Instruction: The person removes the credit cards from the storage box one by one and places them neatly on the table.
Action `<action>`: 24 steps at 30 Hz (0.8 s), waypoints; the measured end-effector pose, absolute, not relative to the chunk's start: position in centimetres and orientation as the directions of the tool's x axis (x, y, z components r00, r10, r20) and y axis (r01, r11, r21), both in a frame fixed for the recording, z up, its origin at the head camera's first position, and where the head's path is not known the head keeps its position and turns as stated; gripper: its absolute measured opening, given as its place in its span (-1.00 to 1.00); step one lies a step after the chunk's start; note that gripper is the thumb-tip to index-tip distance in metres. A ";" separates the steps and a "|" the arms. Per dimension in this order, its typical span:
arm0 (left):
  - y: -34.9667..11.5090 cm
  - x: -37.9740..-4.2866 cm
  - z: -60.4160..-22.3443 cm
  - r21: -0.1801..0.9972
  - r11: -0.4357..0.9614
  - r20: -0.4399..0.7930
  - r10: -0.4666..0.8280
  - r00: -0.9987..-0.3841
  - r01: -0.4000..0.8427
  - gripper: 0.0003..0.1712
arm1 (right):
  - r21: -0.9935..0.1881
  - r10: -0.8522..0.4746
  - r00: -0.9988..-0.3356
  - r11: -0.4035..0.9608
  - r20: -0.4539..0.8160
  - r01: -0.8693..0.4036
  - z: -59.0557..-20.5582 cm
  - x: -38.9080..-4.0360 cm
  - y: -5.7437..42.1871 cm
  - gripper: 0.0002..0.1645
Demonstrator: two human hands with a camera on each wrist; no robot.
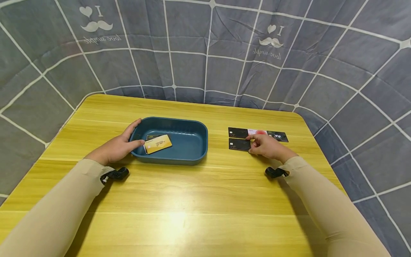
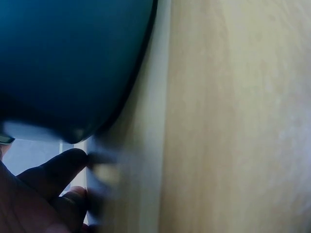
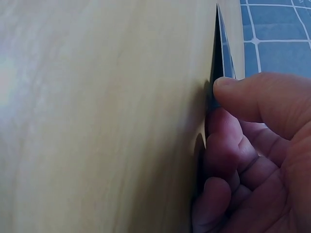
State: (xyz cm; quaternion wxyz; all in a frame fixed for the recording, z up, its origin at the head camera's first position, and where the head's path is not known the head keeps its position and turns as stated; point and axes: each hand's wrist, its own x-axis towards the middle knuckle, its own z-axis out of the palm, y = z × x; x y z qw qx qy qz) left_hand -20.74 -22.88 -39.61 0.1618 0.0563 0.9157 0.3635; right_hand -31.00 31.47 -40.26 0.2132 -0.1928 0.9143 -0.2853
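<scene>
A dark blue rectangular basin stands on the table, left of middle in the head view. My left hand holds its left end, thumb over the rim and fingers along the outside. Inside lies a gold card, partly covering a dark card. My right hand pinches the right end of a black VIP card between thumb and fingers. In the right wrist view that card shows edge-on, tilted off the wood. Just behind it, a row holds another black VIP card, a pink-and-white card and a black Vip card.
The yellow wood-grain table carries all of this. A grey curtain with white grid lines hangs behind its far edge and along the sides. Black camera mounts stick out from under both beige sleeves.
</scene>
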 end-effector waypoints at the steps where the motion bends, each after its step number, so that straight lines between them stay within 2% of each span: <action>1: -22.9 -20.8 -39.6 0.685 0.728 -0.257 0.220 -0.941 -0.017 0.07 | -0.604 -0.474 -0.835 0.763 -0.279 -0.232 -40.3 -31.0 31.5 -0.42; 7: -22.8 -20.9 -39.7 0.679 0.734 -0.257 0.219 -0.941 -0.015 0.07 | -0.605 -0.485 -0.832 0.757 -0.270 -0.245 -40.3 -31.0 31.4 -0.42; 14: -22.7 -20.8 -39.7 0.683 0.730 -0.260 0.212 -0.942 -0.024 0.07 | -0.552 -0.461 -0.840 0.795 -0.285 -0.249 -40.2 -31.0 31.5 -0.41; 24: -22.8 -20.8 -39.7 0.687 0.726 -0.256 0.216 -0.942 -0.020 0.06 | -0.576 -0.463 -0.837 0.784 -0.292 -0.232 -40.2 -30.9 31.4 -0.36</action>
